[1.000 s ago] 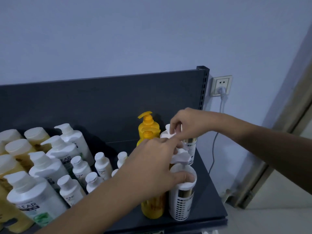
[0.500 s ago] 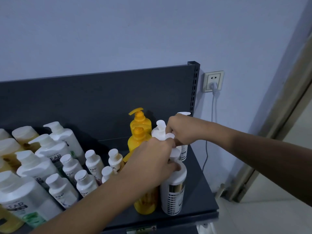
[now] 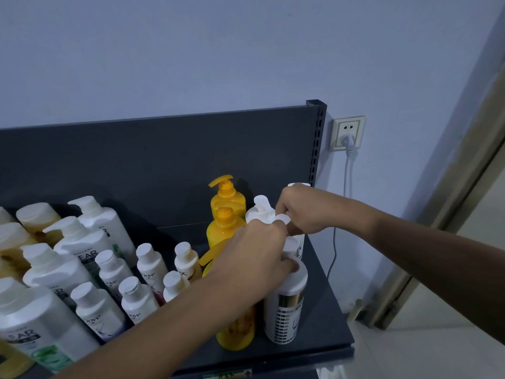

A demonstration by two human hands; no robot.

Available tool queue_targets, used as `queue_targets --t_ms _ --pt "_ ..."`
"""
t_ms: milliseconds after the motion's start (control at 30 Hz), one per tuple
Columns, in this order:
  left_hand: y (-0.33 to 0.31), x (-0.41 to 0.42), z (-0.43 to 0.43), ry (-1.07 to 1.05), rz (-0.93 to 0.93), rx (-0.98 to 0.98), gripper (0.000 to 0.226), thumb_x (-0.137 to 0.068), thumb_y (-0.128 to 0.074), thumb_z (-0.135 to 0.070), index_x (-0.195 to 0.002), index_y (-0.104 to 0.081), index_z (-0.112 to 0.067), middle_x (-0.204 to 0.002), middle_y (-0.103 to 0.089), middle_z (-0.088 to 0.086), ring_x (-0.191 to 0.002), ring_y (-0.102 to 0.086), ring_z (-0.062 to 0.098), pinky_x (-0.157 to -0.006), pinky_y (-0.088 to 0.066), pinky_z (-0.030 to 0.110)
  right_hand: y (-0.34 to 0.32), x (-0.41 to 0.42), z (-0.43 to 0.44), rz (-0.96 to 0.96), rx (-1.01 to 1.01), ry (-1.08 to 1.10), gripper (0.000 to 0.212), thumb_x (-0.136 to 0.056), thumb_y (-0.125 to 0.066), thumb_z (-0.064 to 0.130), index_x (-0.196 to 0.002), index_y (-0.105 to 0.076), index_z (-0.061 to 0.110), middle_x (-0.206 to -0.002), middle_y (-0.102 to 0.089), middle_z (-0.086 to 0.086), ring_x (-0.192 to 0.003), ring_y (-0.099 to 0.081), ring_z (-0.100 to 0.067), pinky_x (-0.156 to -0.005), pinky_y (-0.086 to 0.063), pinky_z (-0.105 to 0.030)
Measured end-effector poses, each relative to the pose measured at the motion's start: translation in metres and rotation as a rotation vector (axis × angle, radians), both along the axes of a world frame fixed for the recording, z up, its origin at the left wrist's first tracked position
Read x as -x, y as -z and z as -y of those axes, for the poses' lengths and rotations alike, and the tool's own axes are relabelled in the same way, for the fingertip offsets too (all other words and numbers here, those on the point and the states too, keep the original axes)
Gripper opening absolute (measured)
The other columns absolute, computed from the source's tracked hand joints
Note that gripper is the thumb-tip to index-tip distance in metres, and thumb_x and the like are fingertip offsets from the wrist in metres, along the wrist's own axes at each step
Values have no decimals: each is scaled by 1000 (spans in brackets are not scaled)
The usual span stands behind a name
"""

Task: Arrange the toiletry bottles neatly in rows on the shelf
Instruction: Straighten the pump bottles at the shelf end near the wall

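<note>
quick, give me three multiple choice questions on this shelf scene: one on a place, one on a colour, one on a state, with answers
1. Where is the wall socket?
A) right of the shelf's back panel
B) left of it
C) on the floor

2. What colour are the pump bottles standing just left of the hands?
A) blue
B) yellow
C) black

3. How is the front white bottle with the gold band?
A) lying on its side
B) upside down
C) upright, gripped at its top

Answers
1 A: the socket is on the wall past the panel's right edge.
2 B: their bodies and pumps are yellow.
3 C: it stands on the shelf with the left hand gripping its top, while the right hand pinches a white pump head behind.
</note>
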State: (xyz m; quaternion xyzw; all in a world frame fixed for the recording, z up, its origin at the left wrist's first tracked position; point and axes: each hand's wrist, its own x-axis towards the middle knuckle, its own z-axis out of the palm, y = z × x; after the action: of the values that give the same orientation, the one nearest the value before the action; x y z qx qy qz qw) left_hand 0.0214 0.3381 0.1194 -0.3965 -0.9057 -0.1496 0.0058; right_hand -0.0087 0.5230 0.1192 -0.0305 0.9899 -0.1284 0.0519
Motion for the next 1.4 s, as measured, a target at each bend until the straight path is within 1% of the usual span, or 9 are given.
queue_targets --t_ms 200,333,433,567,667,833,1000,1167,1400 --pt "2 2 -8 20 -22 10 38 -89 -67 -48 -111 -59 -18 -99 -64 4 -86 -61 19 -60 -45 27 -2 -3 -5 -5 -8 -20 40 -83 -78 27 -50 -57 35 -75 -71 -2 -87 -69 -30 -70 -61 -49" --pt "0 4 -11 31 -40 29 35 -88 -69 -47 -105 -56 -19 -96 -62 2 -83 -58 17 -56 -39 24 0 -1 -8 20 -31 -37 32 -81 -75 36 -55 -57 34 -75 -71 -2 -85 -69 -29 -76 -61 -51" --pt "-4 5 -9 71 9 95 40 -85 -72 -45 -114 -59 -20 -99 -64 2 -86 -61 17 -58 -43 24 -4 -2 -9 74 -22 -21 21 -78 -71 48 -64 -65 34 -66 -71 5 -76 -72 -22 -88 -61 -46" --pt "-27 25 4 85 27 176 35 -79 -81 -28 -111 -66 -22 -97 -68 -4 -89 -66 16 -71 -57 32 -35 -3 -21 -104 45 97 32 -90 -71 56 -82 -76 25 -58 -65 13 -55 -66 -1 -60 -52 -22" --pt "-52 54 7 44 -4 191 40 -79 -84 -20 -115 -68 -25 -102 -72 -9 -94 -68 8 -83 -59 33 -42 10 -44 -283 -36 167 27 -89 -74 49 -90 -74 22 -72 -63 16 -73 -65 -9 -66 -52 -28" --pt "-51 93 -16 29 28 164 36 -81 -84 -23 -115 -70 -23 -104 -73 -7 -91 -69 9 -82 -61 32 -16 35 -56 -150 -200 98 41 -84 -77 44 -115 -70 19 -105 -64 3 -96 -64 -20 -81 -57 -39" --pt "-25 109 -43 68 -161 244 53 -87 -71 -50 -132 -58 -27 -118 -67 -3 -105 -62 21 -92 -51 41 0 47 -61 -115 -143 75 35 -78 -83 38 -100 -74 14 -94 -72 -2 -82 -65 -21 -75 -59 -41" --pt "-22 115 -55 180 -302 538 52 -85 -74 -41 -132 -56 -30 -113 -64 -4 -109 -56 21 -87 -30 40 8 53 -67 -168 -76 90 28 -76 -86 33 -93 -75 14 -87 -73 0 -79 -66 -19 -73 -59 -41" --pt "-6 127 -55 145 -316 374 28 -82 -73 -29 -109 -68 -23 -97 -67 -2 -94 -61 22 -81 -40 36 17 68 -70 -224 1 116 29 -78 -87 27 -102 -74 15 -94 -70 3 -85 -65 -18 -69 -52 -29"
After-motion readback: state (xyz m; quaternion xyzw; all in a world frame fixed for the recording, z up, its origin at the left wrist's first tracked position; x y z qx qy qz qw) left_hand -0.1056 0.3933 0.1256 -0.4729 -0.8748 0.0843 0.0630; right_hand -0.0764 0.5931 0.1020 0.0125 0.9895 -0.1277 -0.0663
